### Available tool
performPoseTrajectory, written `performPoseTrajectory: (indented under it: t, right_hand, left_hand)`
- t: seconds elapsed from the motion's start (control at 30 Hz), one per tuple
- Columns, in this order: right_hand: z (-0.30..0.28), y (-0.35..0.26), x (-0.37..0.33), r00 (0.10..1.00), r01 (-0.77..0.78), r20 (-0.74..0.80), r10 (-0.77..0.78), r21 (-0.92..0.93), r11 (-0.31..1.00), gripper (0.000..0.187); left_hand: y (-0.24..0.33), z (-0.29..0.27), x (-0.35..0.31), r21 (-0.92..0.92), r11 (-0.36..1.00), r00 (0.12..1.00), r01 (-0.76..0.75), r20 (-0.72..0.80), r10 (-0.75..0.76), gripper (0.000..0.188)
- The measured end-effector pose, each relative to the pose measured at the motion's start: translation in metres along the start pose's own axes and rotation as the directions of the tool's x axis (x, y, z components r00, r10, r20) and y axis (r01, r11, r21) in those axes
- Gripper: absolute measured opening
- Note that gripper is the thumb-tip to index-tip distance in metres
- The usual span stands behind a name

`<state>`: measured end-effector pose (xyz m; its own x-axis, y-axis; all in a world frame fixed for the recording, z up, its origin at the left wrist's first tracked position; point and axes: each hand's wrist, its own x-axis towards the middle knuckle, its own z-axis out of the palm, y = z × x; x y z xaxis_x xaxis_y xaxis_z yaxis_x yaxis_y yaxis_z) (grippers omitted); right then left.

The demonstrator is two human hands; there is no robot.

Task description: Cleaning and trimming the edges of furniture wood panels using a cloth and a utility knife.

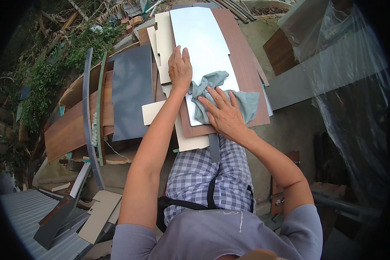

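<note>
Right hand (223,113) lies flat, fingers spread, pressing grey-green cloth (242,102) onto white panel (201,39). Left hand (180,69), open palm-down, rests on panel's edge just beside cloth.

bare white panel (201,39) ahead, stacked boards (130,91) crowding left

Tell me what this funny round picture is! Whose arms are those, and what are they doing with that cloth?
A camera sits on a person's head and looks down, so you see their own arms. Its lens bends the edges round. The right hand presses a grey-green cloth on a shiny pale panel. The left hand lies flat on the panel's left edge. The panel rests on a brown wood-look board, over the person's lap. More boards are stacked to the left.
</note>
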<state>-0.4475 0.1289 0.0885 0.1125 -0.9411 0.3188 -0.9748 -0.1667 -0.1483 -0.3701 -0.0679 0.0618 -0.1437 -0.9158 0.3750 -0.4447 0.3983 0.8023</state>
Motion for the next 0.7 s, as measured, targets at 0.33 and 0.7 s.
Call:
performPoseTrajectory:
  t: [0.33, 0.7]
  right_hand:
    - [0.055, 0.047, 0.114, 0.993, 0.026, -0.114, -0.028, -0.020, 0.999, 0.043]
    - [0.099, 0.094, 0.237, 0.986, -0.035, -0.162, 0.036, 0.007, 0.999, 0.047]
  left_hand:
    - [0.009, -0.008, -0.004, -0.154, 0.985, 0.997, 0.073, -0.018, -0.077, 0.063]
    - [0.015, -0.008, -0.004, -0.150, 0.989, 0.998, -0.006, 0.063, 0.016, 0.072]
